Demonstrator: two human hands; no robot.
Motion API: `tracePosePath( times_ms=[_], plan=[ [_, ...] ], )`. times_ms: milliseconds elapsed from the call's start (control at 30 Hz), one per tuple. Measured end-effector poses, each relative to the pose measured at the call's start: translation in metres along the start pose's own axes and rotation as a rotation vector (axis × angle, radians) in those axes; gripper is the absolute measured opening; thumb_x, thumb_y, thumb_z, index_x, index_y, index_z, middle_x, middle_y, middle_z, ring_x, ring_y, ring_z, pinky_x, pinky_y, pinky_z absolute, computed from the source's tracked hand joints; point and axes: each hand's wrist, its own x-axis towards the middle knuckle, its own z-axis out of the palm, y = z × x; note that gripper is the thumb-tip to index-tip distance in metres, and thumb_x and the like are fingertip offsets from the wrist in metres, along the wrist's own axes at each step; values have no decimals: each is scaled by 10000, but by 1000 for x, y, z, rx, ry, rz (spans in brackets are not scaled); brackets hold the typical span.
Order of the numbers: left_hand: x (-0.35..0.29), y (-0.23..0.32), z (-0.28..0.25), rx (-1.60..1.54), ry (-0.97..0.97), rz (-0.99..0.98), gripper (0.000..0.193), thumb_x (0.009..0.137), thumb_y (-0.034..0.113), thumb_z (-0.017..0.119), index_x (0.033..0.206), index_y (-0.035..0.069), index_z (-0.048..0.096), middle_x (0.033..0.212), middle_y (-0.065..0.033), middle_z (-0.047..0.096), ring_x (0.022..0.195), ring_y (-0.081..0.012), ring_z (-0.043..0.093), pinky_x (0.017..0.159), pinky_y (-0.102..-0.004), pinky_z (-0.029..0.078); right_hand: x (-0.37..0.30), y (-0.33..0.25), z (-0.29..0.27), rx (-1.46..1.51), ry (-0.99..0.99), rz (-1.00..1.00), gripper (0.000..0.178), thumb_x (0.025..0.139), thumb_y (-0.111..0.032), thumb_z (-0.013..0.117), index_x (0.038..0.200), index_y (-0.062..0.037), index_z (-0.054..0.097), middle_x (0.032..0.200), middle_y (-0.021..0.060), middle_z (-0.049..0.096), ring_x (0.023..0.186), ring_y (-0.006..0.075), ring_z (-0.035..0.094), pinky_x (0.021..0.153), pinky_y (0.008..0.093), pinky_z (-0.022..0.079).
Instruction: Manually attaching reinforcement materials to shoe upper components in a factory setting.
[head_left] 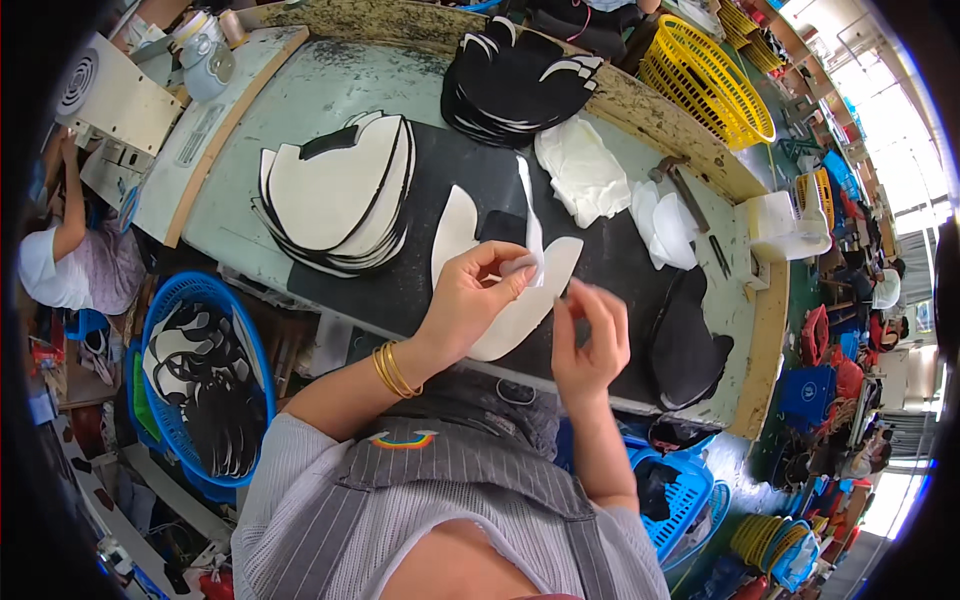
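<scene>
My left hand (475, 300), with gold bangles at the wrist, pinches a narrow white strip (530, 205) between thumb and fingers. The strip's loose upper end stands away from the hand. Below it, a cream U-shaped cut piece (505, 325) lies on the black work mat (395, 300), partly covered by that hand. Just right of this piece hovers my right hand (592, 340), its fingers loosely curled and a little blurred. A gap shows between its thumb and fingers, and I see nothing in them.
A stack of cream pieces with black edges (335, 195) sits left; black pieces (515, 85) are piled at the back. Crumpled white sheets (582, 172), a hammer (685, 195) and dark pieces (685, 340) lie right. A blue basket (265, 385) holds cut pieces. Another person (80, 260) works at far left.
</scene>
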Motion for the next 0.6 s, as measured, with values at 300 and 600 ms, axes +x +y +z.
tracePosePath(
  times_ms=[300, 600],
  plan=[
    [-32, 24, -2, -228, 4, 34, 192, 879, 27, 607, 1060, -37, 611, 953, -89, 661, 864, -121, 636, 800, -250, 524, 14, -21, 13, 31, -81, -177, 270, 710, 66, 703, 968, 2, 650, 843, 100, 609, 704, 221, 592, 608, 292, 486],
    [-41, 22, -2, 16, -34, 144, 242, 941, 72, 529, 1131, -67, 585, 960, -97, 659, 872, -126, 635, 818, -249, 524, 23, -27, 7, -194, -175, -447, 325, 647, 55, 704, 968, 32, 656, 888, 91, 608, 694, 222, 584, 597, 301, 490]
  ],
)
